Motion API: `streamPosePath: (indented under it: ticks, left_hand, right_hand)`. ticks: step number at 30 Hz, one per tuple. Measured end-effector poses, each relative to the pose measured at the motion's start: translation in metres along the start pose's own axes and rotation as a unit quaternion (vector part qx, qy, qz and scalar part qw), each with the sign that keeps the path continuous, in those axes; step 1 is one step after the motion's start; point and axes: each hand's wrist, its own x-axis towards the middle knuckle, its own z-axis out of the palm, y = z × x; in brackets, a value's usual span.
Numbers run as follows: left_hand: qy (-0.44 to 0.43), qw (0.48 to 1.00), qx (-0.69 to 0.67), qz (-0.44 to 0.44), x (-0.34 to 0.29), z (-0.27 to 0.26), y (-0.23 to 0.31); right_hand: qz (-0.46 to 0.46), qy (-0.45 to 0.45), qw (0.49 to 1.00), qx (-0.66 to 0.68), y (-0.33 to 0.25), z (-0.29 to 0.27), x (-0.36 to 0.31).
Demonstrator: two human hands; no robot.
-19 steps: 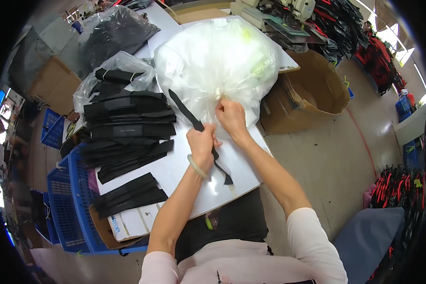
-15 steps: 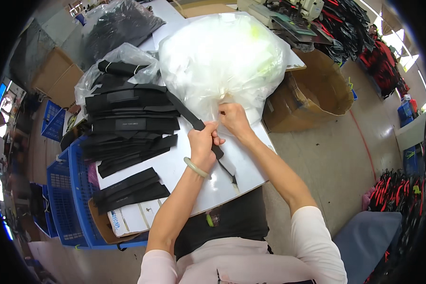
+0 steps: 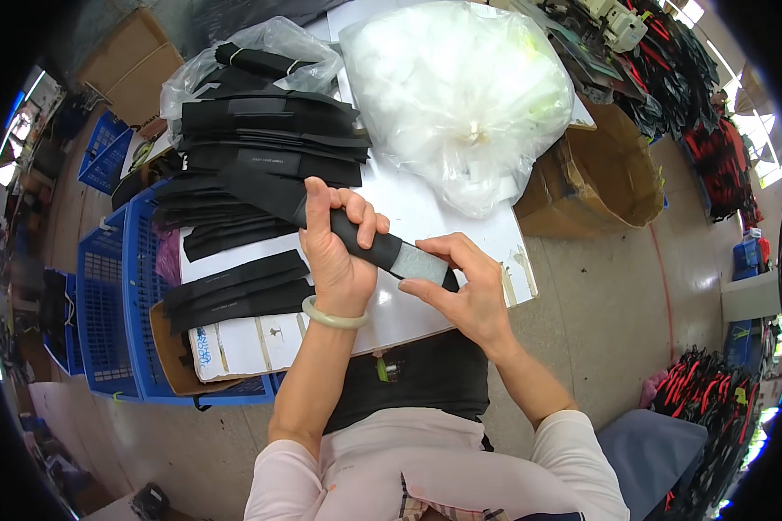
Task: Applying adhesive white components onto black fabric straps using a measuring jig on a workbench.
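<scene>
A black fabric strap [image 3: 367,247] slants over the white table [image 3: 401,206], its upper part lying across the pile of black straps [image 3: 274,163]. My left hand [image 3: 334,256], with a pale bangle on the wrist, is wrapped round its middle. At the lower right end of the strap is a shiny grey patch [image 3: 419,267]. My right hand [image 3: 471,291] grips that end between thumb and fingers. Beyond my hands sits a big, clear plastic bag [image 3: 460,91] stuffed with whitish plastic; neither hand touches it.
More black straps [image 3: 239,291] lie at the table's near left. Blue crates [image 3: 139,295] stand along the left side, with a cardboard carton [image 3: 174,347] beside them. An open cardboard box [image 3: 595,174] is right of the table. A grey plastic-wrapped bundle [image 3: 256,22] is at the back.
My right hand has let go of the plastic bag's gathered part and moved down onto the strap's end. My left hand keeps its hold and has turned, with the strap's grey patch now facing up.
</scene>
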Motion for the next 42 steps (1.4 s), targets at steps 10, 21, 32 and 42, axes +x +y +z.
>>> streamPosePath:
  ticks: [10, 21, 32, 42]
  left_hand:
    - [0.0, 0.999, -0.002, 0.032, -0.022, 0.002, 0.017]
    - [0.042, 0.995, -0.084, -0.018, -0.017, -0.015, 0.029]
    - [0.092, 0.99, -0.084, -0.071, -0.023, -0.022, 0.021]
    - [0.065, 0.99, -0.089, -0.089, -0.026, -0.02, 0.02]
  right_hand:
    - [-0.155, 0.071, 0.984, -0.047, -0.009, 0.021, -0.011]
    - [-0.324, 0.062, 0.924, -0.191, -0.017, 0.006, -0.005]
    - [-0.284, 0.044, 0.952, -0.108, -0.012, 0.028, -0.002]
    - [-0.263, 0.068, 0.955, -0.12, -0.007, 0.038, -0.006]
